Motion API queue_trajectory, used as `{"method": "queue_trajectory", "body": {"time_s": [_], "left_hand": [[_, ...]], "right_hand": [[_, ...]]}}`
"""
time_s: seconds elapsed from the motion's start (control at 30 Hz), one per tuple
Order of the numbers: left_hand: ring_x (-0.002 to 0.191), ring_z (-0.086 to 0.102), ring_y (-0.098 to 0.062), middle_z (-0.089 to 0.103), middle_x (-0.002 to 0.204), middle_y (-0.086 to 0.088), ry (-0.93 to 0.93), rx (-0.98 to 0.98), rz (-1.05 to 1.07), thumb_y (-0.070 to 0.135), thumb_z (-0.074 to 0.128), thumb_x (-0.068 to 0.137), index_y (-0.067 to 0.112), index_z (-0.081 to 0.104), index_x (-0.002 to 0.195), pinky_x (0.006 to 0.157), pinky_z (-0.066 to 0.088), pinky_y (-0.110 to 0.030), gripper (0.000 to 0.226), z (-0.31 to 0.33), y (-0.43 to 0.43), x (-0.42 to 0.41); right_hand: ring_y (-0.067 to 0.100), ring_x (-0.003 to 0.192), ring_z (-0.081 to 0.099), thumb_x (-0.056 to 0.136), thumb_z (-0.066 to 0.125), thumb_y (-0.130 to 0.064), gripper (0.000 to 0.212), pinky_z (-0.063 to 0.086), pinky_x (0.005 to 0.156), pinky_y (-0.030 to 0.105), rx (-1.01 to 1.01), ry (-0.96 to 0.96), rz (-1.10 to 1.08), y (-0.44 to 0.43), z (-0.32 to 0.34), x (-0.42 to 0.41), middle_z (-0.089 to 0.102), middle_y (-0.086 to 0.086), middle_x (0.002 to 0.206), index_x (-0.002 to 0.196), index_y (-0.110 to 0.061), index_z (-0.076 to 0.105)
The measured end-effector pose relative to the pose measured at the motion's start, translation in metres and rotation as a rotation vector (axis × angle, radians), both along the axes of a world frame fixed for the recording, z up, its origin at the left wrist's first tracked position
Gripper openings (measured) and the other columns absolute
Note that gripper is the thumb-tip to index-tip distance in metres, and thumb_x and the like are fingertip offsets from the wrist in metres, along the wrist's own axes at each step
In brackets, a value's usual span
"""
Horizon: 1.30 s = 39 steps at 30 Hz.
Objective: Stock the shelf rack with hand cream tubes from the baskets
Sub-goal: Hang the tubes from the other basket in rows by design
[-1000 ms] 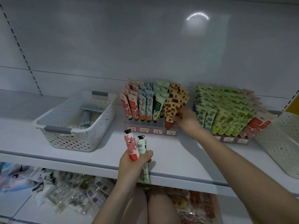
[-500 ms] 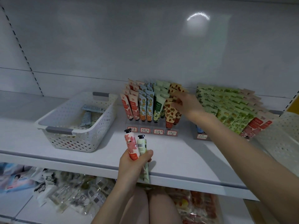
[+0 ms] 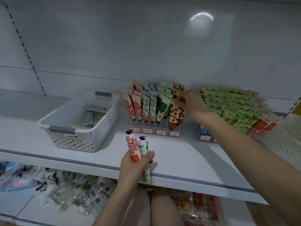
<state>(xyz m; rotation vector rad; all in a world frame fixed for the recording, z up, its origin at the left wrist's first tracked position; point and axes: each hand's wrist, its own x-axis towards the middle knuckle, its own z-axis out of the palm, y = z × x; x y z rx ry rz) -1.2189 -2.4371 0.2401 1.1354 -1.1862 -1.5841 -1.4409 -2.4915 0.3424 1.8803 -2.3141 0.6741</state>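
Gripping a pink floral hand cream tube (image 3: 132,146) and a pale green tube (image 3: 143,146) upright, caps up, the left hand (image 3: 135,165) lies before the clear plastic rack (image 3: 154,132), nearer its pink column (image 3: 132,108) than the right hand (image 3: 193,105), whose fingers' (image 3: 180,101) hold on strawberry-print tubes (image 3: 174,114) cannot be told.

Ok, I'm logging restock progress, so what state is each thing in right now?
Left hand, grips a pink tube and a pale green tube, caps up.
Right hand, fingers on the strawberry tubes; grip unclear.
White basket, upright on the shelf, a few tubes lying inside.
Left rack, four rows stocked, tubes cap down.
Right rack, packed with leaning tubes.
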Motion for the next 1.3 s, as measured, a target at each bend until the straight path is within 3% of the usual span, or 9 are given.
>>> {"method": "queue_trajectory", "body": {"time_s": [0.33, 0.9, 1.3], "left_hand": [[0.069, 0.062, -0.015, 0.066, 0.076, -0.006, 0.005, 0.006, -0.005, 0.013, 0.071, 0.079, 0.009, 0.062, 0.085, 0.065, 0.047, -0.028, 0.012, 0.001, 0.001, 0.003], [0.059, 0.064, -0.005, 0.068, 0.071, -0.001, 0.007, -0.008, -0.007, 0.013, 0.071, 0.080, 0.012, 0.063, 0.086, 0.063, 0.048, -0.027, 0.010, 0.002, 0.002, 0.001], [0.067, 0.063, -0.014, 0.067, 0.072, -0.002, -0.005, -0.030, -0.007, 0.015, 0.071, 0.080, 0.011, 0.062, 0.084, 0.065, 0.050, -0.028, 0.011, 0.008, 0.006, 0.000]], "right_hand": [[0.031, 0.098, 0.058, 0.093, 0.054, -0.014, 0.024, 0.049, 0.087, 0.040, 0.025, -0.023, -0.041, 0.002, 0.000, -0.001, 0.059, 0.018, 0.111, 0.109, 0.002, 0.059], [0.029, 0.104, 0.056, 0.091, 0.057, -0.017, 0.033, 0.043, 0.080, 0.028, 0.011, -0.010, -0.063, 0.010, 0.001, -0.001, 0.054, 0.015, 0.122, 0.121, -0.003, 0.055], [0.028, 0.106, 0.055, 0.090, 0.060, -0.021, 0.037, 0.042, 0.081, 0.029, 0.029, -0.002, -0.060, 0.015, 0.005, 0.001, 0.052, 0.015, 0.126, 0.123, -0.006, 0.053]]}}
